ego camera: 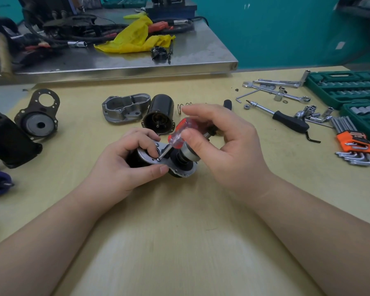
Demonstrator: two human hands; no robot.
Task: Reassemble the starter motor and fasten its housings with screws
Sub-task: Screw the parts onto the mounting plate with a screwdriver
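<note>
Screwdriver (178, 135) in your right hand (224, 144) slanted down-left, tip on the screw (158, 159) in the plate (156, 157) your left hand (126, 165) gripped.

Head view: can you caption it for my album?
Right hand drives a red-handled screwdriver into a screw while left hand steadies the motor.

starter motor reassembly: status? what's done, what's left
Done: metal plate seated on the motor body. In hand: left hand holds that assembly while right hand drives a screw with the red screwdriver. Left: grey housing, black can and spring lie loose on the table.
</note>
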